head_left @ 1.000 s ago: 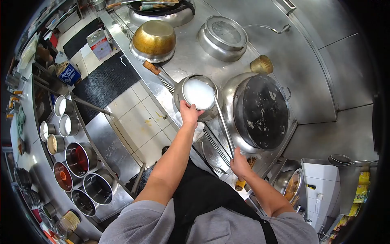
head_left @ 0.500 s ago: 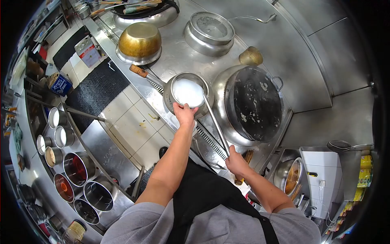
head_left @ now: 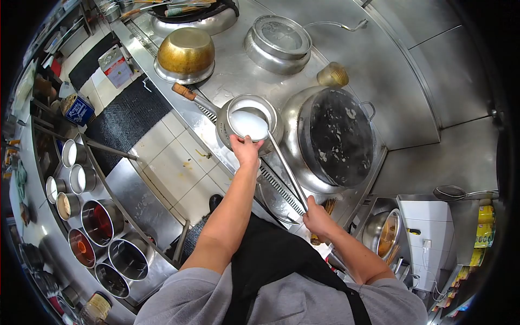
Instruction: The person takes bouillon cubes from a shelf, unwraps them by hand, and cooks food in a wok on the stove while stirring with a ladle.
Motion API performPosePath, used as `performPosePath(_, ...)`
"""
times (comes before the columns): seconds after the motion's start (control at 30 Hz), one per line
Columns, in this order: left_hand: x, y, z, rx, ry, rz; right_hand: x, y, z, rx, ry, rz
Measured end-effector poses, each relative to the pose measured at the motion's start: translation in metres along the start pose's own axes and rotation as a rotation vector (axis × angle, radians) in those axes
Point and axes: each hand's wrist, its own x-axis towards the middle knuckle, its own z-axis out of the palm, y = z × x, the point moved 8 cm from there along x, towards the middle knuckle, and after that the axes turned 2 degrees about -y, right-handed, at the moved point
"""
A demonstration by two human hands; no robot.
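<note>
My left hand (head_left: 247, 150) is closed on the near rim of a metal pot (head_left: 233, 103) that holds white liquid (head_left: 249, 125). The pot sits in or over a wider strainer-like pan (head_left: 221, 125), whose wooden handle (head_left: 184, 91) points to the upper left. In my right hand (head_left: 318, 218) is the long metal handle of a ladle (head_left: 287, 169); its far end reaches the pot's right rim, and its bowl is not clearly visible. Right of the pot, a dark wok (head_left: 344, 138) rests on a round metal burner ring.
An upturned golden bowl (head_left: 186, 51), a lidded metal ring (head_left: 281, 35) and a small brass-coloured cup (head_left: 332, 75) stand on the steel counter. Several round containers (head_left: 103, 222) line the left side. A metal bowl (head_left: 382, 233) of orange liquid is at lower right.
The view has shifted, so the stove appears further left. The pot has tilted towards me, and the white liquid now lies at its near side, with bare inner wall behind it.
</note>
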Motion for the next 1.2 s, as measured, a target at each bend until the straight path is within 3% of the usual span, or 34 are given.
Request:
performPosePath(0.47,-0.001,-0.001,-0.002,-0.017,-0.010,-0.002,-0.011,-0.010,-0.038,-0.009,-0.098,-0.031)
performPosePath(0.53,-0.003,0.002,-0.001,-0.028,-0.016,-0.003,-0.017,-0.016,-0.048,0.059,-0.213,0.104)
performPosePath(0.73,0.008,-0.003,-0.007,0.025,-0.071,-0.039,-0.006,-0.009,-0.075,0.037,-0.280,0.054)
performPosePath(1.2,0.010,0.001,-0.009,0.099,-0.115,-0.067,-0.009,-0.035,-0.109,0.405,-0.533,0.150)
